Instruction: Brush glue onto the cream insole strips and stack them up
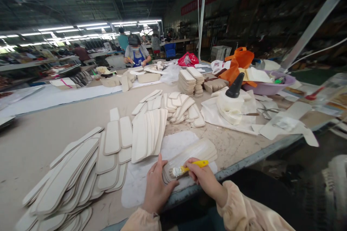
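Observation:
My right hand (202,177) grips a yellow-handled brush (197,164). White paste coats its bristles, which touch the near end of a long beige strip with rounded ends (192,155). Wet streaks shine along that strip, which seems to lie on others like it. At the strip's near left end rests my left hand (157,186), fingers apart and thumb stretched toward the bristles. Beneath the strips is a white sheet (134,184). Left of my hands, many similar cream pieces (67,173) lie overlapped in fanned rows, with a further fan (149,133) just beyond.
A white container with a black cone (229,104) stands to the right, near scissors (268,110). Behind it sit a purple basin (264,86) and orange cloth (238,65). Stacked pieces (187,81) stand mid-table. The metal table edge (244,164) runs close to my right arm. A co-worker (137,52) is across the table.

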Demonstrator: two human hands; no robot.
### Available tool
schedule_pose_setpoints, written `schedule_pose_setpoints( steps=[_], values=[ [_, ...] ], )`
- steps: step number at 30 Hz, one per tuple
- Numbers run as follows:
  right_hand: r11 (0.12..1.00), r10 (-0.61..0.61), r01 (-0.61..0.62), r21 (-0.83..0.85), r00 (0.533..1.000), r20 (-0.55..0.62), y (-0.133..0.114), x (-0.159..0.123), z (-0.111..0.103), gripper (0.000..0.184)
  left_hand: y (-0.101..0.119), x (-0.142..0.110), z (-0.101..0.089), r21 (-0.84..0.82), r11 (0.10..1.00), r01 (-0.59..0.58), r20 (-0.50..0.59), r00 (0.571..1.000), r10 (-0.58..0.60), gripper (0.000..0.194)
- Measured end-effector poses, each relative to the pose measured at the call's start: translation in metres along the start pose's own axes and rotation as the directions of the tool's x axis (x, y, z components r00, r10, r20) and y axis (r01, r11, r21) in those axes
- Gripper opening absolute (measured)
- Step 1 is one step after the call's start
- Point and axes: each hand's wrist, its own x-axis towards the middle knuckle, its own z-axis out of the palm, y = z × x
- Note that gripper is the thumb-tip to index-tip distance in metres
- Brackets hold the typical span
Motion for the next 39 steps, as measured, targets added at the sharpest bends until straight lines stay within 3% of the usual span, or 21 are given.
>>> schedule_pose_setpoints(
  steps=[3, 7, 10, 13, 15, 17, 20, 21, 23, 25, 28, 30, 32, 34, 36, 39],
  values=[
    [0.997, -0.041, 0.034, -0.072, 0.995, -0.093, -0.002, 0.005, -0.015, 0.018, 0.0, 0.0, -0.001, 0.021, 1.0, 0.001, 0.01, 1.0, -0.001, 0.103],
    [0.965, -0.124, 0.065, -0.256, 0.968, -0.219, -0.017, 0.008, -0.056, 0.019, 0.001, 0.0, -0.001, 0.049, 0.999, -0.008, 0.006, 1.0, 0.008, 0.097],
    [0.897, -0.238, 0.072, -0.436, 0.91, -0.34, -0.024, 0.006, -0.09, 0.023, 0.001, 0.001, -0.001, 0.063, 0.998, -0.012, 0.0, 1.0, 0.012, 0.092],
    [0.802, -0.428, 0.159, -0.576, 0.825, -0.369, -0.024, 0.0, -0.112, 0.025, 0.0, 0.001, -0.001, 0.068, 0.998, -0.007, -0.003, 1.0, 0.007, 0.088],
    [0.712, -0.545, 0.224, -0.665, 0.773, -0.323, -0.02, -0.003, -0.115, 0.024, 0.001, 0.001, -0.001, 0.066, 0.998, -0.001, -0.007, 1.0, 0.002, 0.086],
    [0.557, -0.628, 0.249, -0.792, 0.75, -0.206, -0.015, -0.006, -0.111, 0.023, 0.0, 0.002, -0.001, 0.064, 0.998, -0.001, -0.008, 1.0, 0.002, 0.086],
    [0.258, -0.625, 0.266, -0.929, 0.779, 0.05, -0.009, -0.011, -0.092, 0.022, -0.003, 0.002, 0.0, 0.065, 0.998, -0.014, 0.0, 1.0, 0.014, 0.089],
    [0.2, -0.598, 0.291, -0.935, 0.793, 0.119, -0.009, -0.014, -0.085, 0.022, -0.004, 0.002, 0.001, 0.067, 0.998, -0.02, 0.0, 1.0, 0.02, 0.089],
    [0.164, -0.569, 0.381, -0.91, 0.79, 0.228, -0.009, -0.018, -0.073, 0.021, -0.008, 0.002, 0.003, 0.069, 0.997, -0.03, -0.004, 1.0, 0.031, 0.089],
    [0.2, -0.598, 0.465, -0.862, 0.755, 0.269, -0.011, -0.022, -0.069, 0.02, -0.01, 0.002, 0.004, 0.068, 0.997, -0.035, -0.013, 0.999, 0.035, 0.09],
    [0.247, -0.673, 0.432, -0.867, 0.721, 0.167, -0.014, -0.022, -0.075, 0.021, -0.011, 0.001, 0.004, 0.068, 0.997, -0.027, -0.016, 0.999, 0.029, 0.091],
    [0.253, -0.661, 0.374, -0.892, 0.74, 0.123, -0.015, -0.022, -0.078, 0.022, -0.01, 0.001, 0.004, 0.066, 0.998, -0.026, -0.018, 0.999, 0.027, 0.09],
    [0.286, -0.611, 0.417, -0.863, 0.773, 0.171, -0.016, -0.024, -0.073, 0.023, -0.009, 0.001, 0.004, 0.052, 0.998, -0.033, -0.021, 0.999, 0.034, 0.088],
    [0.399, -0.563, 0.511, -0.762, 0.792, 0.236, -0.017, -0.029, -0.06, 0.022, -0.008, 0.002, 0.004, 0.032, 0.999, -0.038, -0.022, 0.999, 0.038, 0.087],
    [0.574, -0.521, 0.542, -0.614, 0.82, 0.237, -0.017, -0.03, -0.045, 0.023, -0.007, 0.002, 0.003, 0.015, 0.999, -0.03, -0.018, 0.999, 0.03, 0.086],
    [0.806, -0.417, 0.42, -0.418, 0.903, 0.103, -0.014, -0.024, -0.041, 0.026, -0.004, 0.0, 0.002, -0.001, 1.0, -0.002, -0.014, 1.0, 0.002, 0.085]
  ],
)
